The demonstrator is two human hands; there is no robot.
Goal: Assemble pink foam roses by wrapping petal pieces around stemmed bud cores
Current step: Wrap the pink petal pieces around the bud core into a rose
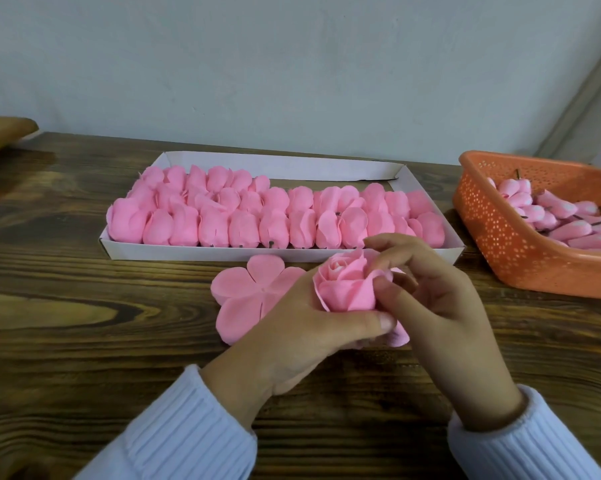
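Pink foam rose (344, 289): held just above the table (84, 306), close in front of the white box (292, 167); its bud centre shows at the top, petals are partly wrapped round it, and one petal hangs loose at the lower right.
Head view (the only one): both hands meet on the rose at the centre.
Left hand (292, 344): cups the rose from beneath, thumb pressed across its base.
Right hand (437, 306): fingers curled, fingertips (385, 284) pinching a petal at the rose's right side (pressing it into place, I judge).
Flat petal piece (250, 292): five-lobed, on the table just left of the rose, partly under the left hand, not yet used.
Wrapped roses (243, 230): three rows in the box; the front two look full, the back row stops about halfway, with bare card to its right.
Orange basket (500, 258): far right, apart from the hands, heaped with stemmed bud cores (569, 230).
Progress: many roses done, one in the making, a heap of cores left; well along, I judge, but not near the end.
Edges and room: the box's front wall lies just beyond the knuckles and the basket's corner is near on the right; bare wood lies to the left and toward the sleeves (188, 427).
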